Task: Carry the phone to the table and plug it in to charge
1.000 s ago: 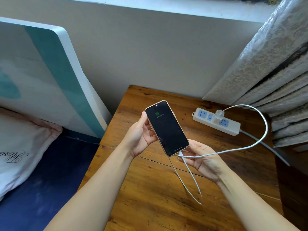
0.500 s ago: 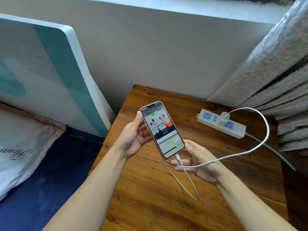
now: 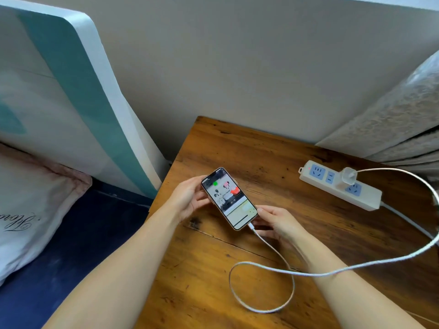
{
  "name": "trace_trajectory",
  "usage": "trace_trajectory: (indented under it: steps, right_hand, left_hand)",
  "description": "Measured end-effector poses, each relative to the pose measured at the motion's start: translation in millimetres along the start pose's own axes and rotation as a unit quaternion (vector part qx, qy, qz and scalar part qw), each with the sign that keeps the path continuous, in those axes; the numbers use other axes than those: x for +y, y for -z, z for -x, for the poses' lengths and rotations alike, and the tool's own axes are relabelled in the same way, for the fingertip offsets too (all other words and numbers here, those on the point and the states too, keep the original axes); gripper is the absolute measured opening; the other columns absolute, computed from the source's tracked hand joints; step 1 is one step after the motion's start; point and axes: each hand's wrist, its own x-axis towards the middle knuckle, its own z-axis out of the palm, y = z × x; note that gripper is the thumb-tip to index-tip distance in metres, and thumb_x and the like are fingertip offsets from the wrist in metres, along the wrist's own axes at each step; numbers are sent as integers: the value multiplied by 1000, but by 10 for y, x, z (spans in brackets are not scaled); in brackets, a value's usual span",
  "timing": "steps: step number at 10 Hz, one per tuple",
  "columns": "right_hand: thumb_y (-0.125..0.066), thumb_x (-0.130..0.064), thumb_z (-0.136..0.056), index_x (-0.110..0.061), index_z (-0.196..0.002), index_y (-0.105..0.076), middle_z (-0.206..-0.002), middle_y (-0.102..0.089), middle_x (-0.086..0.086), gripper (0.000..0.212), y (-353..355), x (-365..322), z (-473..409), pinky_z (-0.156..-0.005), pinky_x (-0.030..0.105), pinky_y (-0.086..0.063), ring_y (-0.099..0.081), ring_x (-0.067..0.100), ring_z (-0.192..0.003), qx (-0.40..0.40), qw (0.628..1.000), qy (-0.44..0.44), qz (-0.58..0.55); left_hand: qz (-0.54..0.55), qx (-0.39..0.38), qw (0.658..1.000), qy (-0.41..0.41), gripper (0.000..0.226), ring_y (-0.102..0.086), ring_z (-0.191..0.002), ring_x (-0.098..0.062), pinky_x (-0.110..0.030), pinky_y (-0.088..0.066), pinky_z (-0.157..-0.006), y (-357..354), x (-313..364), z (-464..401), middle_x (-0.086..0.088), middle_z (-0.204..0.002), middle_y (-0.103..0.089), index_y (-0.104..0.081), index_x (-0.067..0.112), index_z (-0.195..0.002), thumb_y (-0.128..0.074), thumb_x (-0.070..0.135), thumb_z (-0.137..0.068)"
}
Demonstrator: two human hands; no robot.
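The phone point(image 3: 229, 198) has a lit screen with a cartoon wallpaper and hangs low over the wooden table point(image 3: 261, 150). My left hand point(image 3: 187, 198) grips its upper left edge. My right hand point(image 3: 278, 222) holds its lower right corner. A white cable point(image 3: 268, 243) is plugged into the phone's bottom end. It loops over the table and my right forearm, then runs to a white charger plug point(image 3: 348, 175) seated in the white power strip point(image 3: 339, 184).
A bed with a dark blue sheet point(image 3: 78, 245) and a pale pillow point(image 3: 31, 198) lies to the left. Its white and teal headboard point(image 3: 71, 91) leans on the wall. A patterned curtain point(image 3: 392, 119) hangs at the right. The strip's grey lead point(image 3: 408, 222) trails to the right.
The phone's screen went from dark to lit. Both hands have brought the phone lower toward the table, and the cable now lies in a loop on the wood.
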Motion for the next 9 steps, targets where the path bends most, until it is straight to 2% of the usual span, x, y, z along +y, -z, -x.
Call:
trace_trajectory:
  steps: [1, 2, 3, 4, 5, 6, 7, 8, 9]
  right_hand:
    - [-49, -10, -96, -8, -118, -64, -94, -68, 3, 27, -34, -30, -216, -58, 22, -60, -63, 13, -84, 37, 999, 4, 22]
    - [-54, -8, -94, -4, -118, -64, -88, -69, 6, 26, -78, -38, -351, -57, 21, -60, -64, 13, -76, 89, 996, 12, 30]
    - [-55, -9, -93, -2, -116, -64, -83, -70, 8, 25, -123, -10, -431, -63, 22, -60, -66, 12, -72, 114, 993, 14, 28]
    - [-52, -11, -95, -4, -117, -64, -83, -69, 6, 26, -155, 18, -452, -65, 22, -60, -66, 12, -74, 126, 991, 28, 40]
    - [-48, -11, -97, -8, -123, -61, -87, -67, 5, 30, -189, 36, -440, -66, 21, -60, -67, 12, -75, 129, 988, 36, 78]
    - [-42, -7, -97, -10, -126, -59, -91, -66, 5, 34, -210, 17, -439, -71, 23, -60, -66, 11, -75, 138, 985, 33, 100]
    - [-36, 1, -95, -9, -128, -57, -98, -65, 5, 40, -222, 18, -419, -80, 29, -59, -67, 12, -82, 129, 984, 24, 117]
    - [-36, 6, -94, -6, -134, -50, -107, -62, 5, 44, -180, -85, -376, -83, 25, -55, -65, 14, -95, 126, 986, 24, 104]
    - [-36, 4, -97, -5, -137, -45, -120, -62, 14, 42, -1, 113, -120, -88, 28, -52, -64, 18, -99, 146, 989, 2, 40]
  left_hand:
    - [-54, 26, 998, -6, 24, -61, -100, -17, -34, -53, -83, 37, 17, -204, -9, -109, -64, -60, 11, -109, -40, 20, -99]
    - [-146, 58, 988, -5, 38, -55, -105, -17, -29, -46, -88, 60, 47, -334, -12, -120, -59, -54, 6, -124, -31, 24, -101]
    - [-268, 86, 959, -31, 41, -51, -106, -19, -28, -43, -84, 86, 69, -409, -11, -126, -55, -56, 11, -125, -27, 28, -101]
    - [-364, 94, 925, -60, 43, -49, -107, -20, -30, -37, -92, 133, 73, -454, -12, -129, -53, -58, 13, -124, -26, 29, -100]
    - [-396, 88, 911, -81, 42, -43, -96, -12, -23, -27, -84, 150, 50, -452, -12, -124, -52, -62, 11, -119, -28, 28, -100]
    - [-414, 81, 902, -88, 43, -42, -98, -12, -23, -25, -87, 170, 54, -467, -14, -127, -49, -64, 9, -115, -28, 29, -100]
    - [-412, 66, 905, -84, 40, -47, -85, -2, -23, -26, -85, 196, 22, -465, -4, -110, -52, -65, 16, -102, -28, 30, -100]
    - [-395, 61, 913, -78, 36, -51, -89, -7, -29, -33, -90, 156, 109, -422, 2, -101, -55, -64, 19, -99, -30, 29, -100]
    - [-415, 108, 898, -99, 41, -39, -127, -23, -37, -30, -106, 222, 4, -274, -11, -139, -43, -44, 16, -137, -32, 30, -100]
